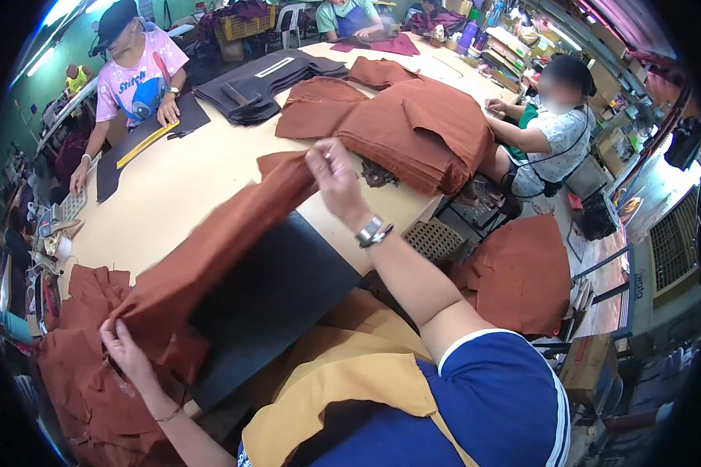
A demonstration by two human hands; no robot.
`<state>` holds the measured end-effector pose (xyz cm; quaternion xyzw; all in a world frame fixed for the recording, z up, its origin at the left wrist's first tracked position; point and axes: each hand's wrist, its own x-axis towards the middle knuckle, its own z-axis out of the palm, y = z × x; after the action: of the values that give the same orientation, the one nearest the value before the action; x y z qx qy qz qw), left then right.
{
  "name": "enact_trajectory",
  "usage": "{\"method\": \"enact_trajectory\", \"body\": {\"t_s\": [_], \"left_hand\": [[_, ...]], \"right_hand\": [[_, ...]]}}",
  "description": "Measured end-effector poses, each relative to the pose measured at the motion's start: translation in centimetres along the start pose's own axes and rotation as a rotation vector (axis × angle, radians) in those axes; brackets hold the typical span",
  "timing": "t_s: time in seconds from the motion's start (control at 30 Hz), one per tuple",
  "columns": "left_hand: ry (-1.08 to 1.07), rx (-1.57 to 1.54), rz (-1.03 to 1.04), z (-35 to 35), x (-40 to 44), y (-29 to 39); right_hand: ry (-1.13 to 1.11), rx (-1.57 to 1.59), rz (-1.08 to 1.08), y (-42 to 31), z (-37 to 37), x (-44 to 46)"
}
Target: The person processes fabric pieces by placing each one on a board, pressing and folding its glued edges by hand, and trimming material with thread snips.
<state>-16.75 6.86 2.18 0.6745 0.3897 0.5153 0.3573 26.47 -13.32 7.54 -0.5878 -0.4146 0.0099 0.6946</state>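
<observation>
A long piece of rust-brown fabric (218, 226) stretches between my two hands above the table. My left hand (128, 354) is closed on its near left end, beside a crumpled pile of the same fabric (78, 373). Farther off and to the right, my right hand (336, 173) pinches the other end, fingers pressed together. Under the raised fabric lies a flat black sheet (288, 272) at the table's near edge. A thick stack of rust-brown cut pieces (413, 128) sits just beyond my right hand.
Across the pale table (171, 210), a person (140, 70) handles dark fabric beside a yellow ruler (148, 144). Dark cut pieces (265, 82) are stacked at the back. Another person (549, 128) sits at the right. More rust-brown fabric (518, 276) lies low at my right.
</observation>
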Motion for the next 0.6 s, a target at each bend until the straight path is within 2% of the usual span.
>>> {"method": "enact_trajectory", "body": {"t_s": [0.03, 0.07, 0.17, 0.2, 0.23, 0.27, 0.33, 0.4, 0.43, 0.47, 0.5, 0.53, 0.6], "left_hand": [[0.013, -0.032, 0.004, -0.9, 1.1, -0.1], [0.026, -0.063, 0.009, -1.3, 2.1, -0.2], [0.093, -0.173, 0.02, 1.3, 4.3, -0.8], [0.076, -0.295, -0.081, 2.4, 4.7, -2.1], [0.03, -0.193, -0.135, 2.8, 5.4, -6.2], [-0.016, -0.09, -0.186, 2.8, 6.3, -9.3], [-0.206, -0.775, -0.77, 6.0, 1.8, -0.2], [-0.2, -0.668, -0.776, 7.1, 0.2, -2.8], [-0.251, -0.685, -0.87, 7.3, -0.3, -2.2], [-0.296, -0.716, -0.857, 7.8, -1.0, -1.6], [-0.34, -0.746, -0.843, 8.5, -1.7, -0.8], [-0.386, -0.777, -0.823, 9.2, -2.1, -0.1], [-0.371, -0.82, -0.877, 10.4, -2.6, 0.2]], "right_hand": [[0.048, -0.061, -0.204, -0.8, -0.5, 1.8], [0.055, -0.094, -0.214, -2.0, -1.0, 2.8], [-0.039, -0.011, -0.129, -1.1, -0.3, 6.4], [-0.1, 0.027, -0.075, 0.0, 0.0, 7.1], [-0.16, 0.065, -0.023, 1.2, -0.2, 7.9], [-0.227, -0.214, 0.07, 3.6, -1.3, 8.3], [-0.296, -0.65, 0.284, 5.3, -2.8, 6.1], [-0.417, -1.164, 0.143, 11.6, -5.2, 2.7], [-0.346, -1.254, 0.064, 14.1, -6.0, 0.2], [-0.278, -1.34, -0.016, 15.5, -6.6, -1.7], [-0.432, -1.269, 0.148, 11.6, -6.6, -1.1], [-0.534, -1.216, 0.048, 9.6, -7.7, -1.5], [-0.476, -1.22, 0.142, 10.2, -7.5, -1.7]]}}
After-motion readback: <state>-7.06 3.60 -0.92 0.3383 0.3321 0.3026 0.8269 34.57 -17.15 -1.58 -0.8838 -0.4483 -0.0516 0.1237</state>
